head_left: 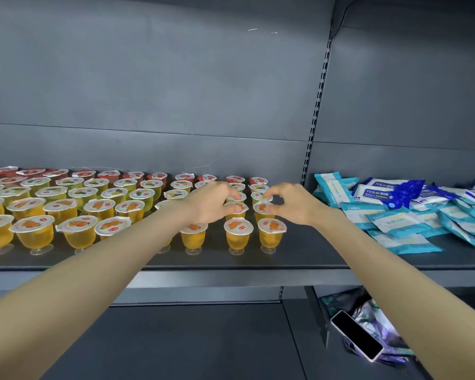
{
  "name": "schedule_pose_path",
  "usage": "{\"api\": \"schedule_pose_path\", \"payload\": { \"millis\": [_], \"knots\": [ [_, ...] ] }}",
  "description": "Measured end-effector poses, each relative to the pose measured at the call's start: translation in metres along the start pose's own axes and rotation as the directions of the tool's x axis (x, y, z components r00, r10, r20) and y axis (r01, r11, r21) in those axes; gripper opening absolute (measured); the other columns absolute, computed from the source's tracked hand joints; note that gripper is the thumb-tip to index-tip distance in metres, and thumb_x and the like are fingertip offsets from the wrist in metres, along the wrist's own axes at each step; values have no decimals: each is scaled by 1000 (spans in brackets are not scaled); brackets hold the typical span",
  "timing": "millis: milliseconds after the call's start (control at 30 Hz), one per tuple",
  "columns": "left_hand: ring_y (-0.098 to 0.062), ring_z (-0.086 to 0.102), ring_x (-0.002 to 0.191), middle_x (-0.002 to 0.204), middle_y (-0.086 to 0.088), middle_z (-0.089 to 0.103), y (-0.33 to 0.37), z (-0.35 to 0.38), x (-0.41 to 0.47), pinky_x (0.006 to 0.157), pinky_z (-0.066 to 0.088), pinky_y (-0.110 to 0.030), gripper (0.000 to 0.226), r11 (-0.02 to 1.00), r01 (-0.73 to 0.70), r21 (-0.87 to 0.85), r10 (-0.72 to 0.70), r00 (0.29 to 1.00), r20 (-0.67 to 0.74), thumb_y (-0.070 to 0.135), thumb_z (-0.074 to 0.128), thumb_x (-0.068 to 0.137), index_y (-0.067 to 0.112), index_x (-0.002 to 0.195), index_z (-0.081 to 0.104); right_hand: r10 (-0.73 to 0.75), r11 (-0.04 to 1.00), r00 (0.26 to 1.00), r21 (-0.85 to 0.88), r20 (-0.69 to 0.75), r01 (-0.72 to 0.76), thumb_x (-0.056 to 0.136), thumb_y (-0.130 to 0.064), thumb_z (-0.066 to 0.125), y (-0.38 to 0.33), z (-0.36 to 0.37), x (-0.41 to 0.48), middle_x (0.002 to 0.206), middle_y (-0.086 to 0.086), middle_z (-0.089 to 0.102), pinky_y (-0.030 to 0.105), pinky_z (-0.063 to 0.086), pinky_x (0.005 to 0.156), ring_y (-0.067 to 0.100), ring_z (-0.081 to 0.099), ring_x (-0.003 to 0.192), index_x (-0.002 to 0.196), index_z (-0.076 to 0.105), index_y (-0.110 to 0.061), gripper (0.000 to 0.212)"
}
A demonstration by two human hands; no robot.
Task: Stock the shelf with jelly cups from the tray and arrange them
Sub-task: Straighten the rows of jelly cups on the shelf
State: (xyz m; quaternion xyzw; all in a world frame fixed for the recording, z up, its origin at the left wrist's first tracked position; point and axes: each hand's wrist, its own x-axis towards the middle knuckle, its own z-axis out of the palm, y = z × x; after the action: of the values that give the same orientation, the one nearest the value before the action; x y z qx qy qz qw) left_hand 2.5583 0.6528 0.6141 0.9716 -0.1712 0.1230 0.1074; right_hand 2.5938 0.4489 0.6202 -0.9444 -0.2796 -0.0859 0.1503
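Several rows of jelly cups stand on the grey shelf (307,259): orange ones (238,235) in front, yellow-green ones (118,193) behind them, red ones (109,175) at the back. My left hand (209,202) reaches over the right end of the rows, its fingers curled down onto a yellow-green cup (235,198). My right hand (291,201) is beside it, thumb and fingers pinching the lid edge of another yellow-green cup (259,196) in the rightmost column. The tray is out of view.
A heap of blue-and-white wet wipe packets (401,209) lies on the shelf right of the upright post (313,138). On the lower shelf at the right sit a phone (357,338) and some dark packets (346,300).
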Motion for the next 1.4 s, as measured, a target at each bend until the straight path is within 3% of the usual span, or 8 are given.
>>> {"api": "schedule_pose_path", "payload": {
  "millis": [233, 367, 667, 867, 1000, 1133, 1267, 1400],
  "knots": [
    [-22, 53, 119, 135, -3, 54, -4, 11, 30, 94, 46, -33, 34, 994, 71, -77, -57, 983, 176, 27, 55, 93, 14, 124, 60, -7, 998, 994, 63, 109, 0, 90, -27, 61, 10, 11, 27, 128, 5, 60, 30, 49, 85, 21, 59, 110, 117, 65, -12, 31],
    [-18, 58, 111, 124, -3, 62, -7, 13, 34, 89, 47, -28, 29, 989, 70, -130, -45, 982, 185, 22, 58, 92, 13, 119, 64, -19, 996, 990, 87, 141, 7, 89, -22, 63, 15, 12, 31, 119, 6, 65, 30, 50, 84, 18, 61, 102, 109, 70, -11, 24],
    [-18, 62, 102, 116, -4, 67, -11, 15, 36, 90, 52, -34, 28, 986, 80, -146, -57, 986, 156, 27, 60, 90, 13, 113, 68, -29, 998, 989, 61, 144, 21, 89, -27, 63, 17, 13, 36, 117, 6, 66, 30, 52, 84, 19, 62, 100, 111, 70, -11, 27],
    [-21, 54, 118, 132, -5, 56, -21, 15, 47, 93, 45, -29, 30, 983, 117, -144, -113, 993, 38, 22, 56, 93, 12, 120, 63, 11, 998, 1000, 56, 16, -12, 91, -25, 60, 27, 12, 53, 131, 6, 58, 32, 49, 89, 22, 59, 112, 123, 61, -14, 34],
    [-22, 50, 124, 140, -3, 49, -26, 18, 61, 98, 44, -32, 39, 982, 156, -110, -143, 983, 114, 30, 52, 94, 17, 131, 53, 5, 998, 998, 56, 56, -8, 92, -26, 59, 29, 16, 68, 136, 4, 54, 32, 48, 90, 24, 56, 117, 124, 61, -15, 34],
    [-20, 50, 123, 142, 0, 47, -24, 25, 62, 93, 44, -26, 40, 981, 131, -144, -101, 975, 197, 29, 48, 96, 17, 134, 50, -11, 998, 991, 60, 137, 3, 93, -26, 57, 29, 21, 74, 133, 4, 57, 28, 48, 86, 21, 57, 114, 120, 64, -14, 31],
    [-19, 50, 124, 143, 0, 46, -21, 27, 58, 96, 46, -29, 39, 979, 118, -169, -85, 978, 190, 27, 46, 97, 16, 135, 49, -6, 997, 988, 74, 151, -5, 95, -26, 54, 31, 23, 71, 127, 3, 61, 19, 45, 76, 17, 60, 109, 123, 63, -14, 32],
    [-18, 51, 122, 144, 0, 45, -20, 26, 58, 95, 47, -29, 40, 982, 108, -156, -77, 978, 191, 28, 45, 98, 16, 135, 49, 5, 998, 988, 64, 152, -15, 95, -27, 53, 29, 24, 70, 127, 4, 61, 20, 46, 75, 18, 60, 108, 125, 61, -15, 33]
  ]
}}
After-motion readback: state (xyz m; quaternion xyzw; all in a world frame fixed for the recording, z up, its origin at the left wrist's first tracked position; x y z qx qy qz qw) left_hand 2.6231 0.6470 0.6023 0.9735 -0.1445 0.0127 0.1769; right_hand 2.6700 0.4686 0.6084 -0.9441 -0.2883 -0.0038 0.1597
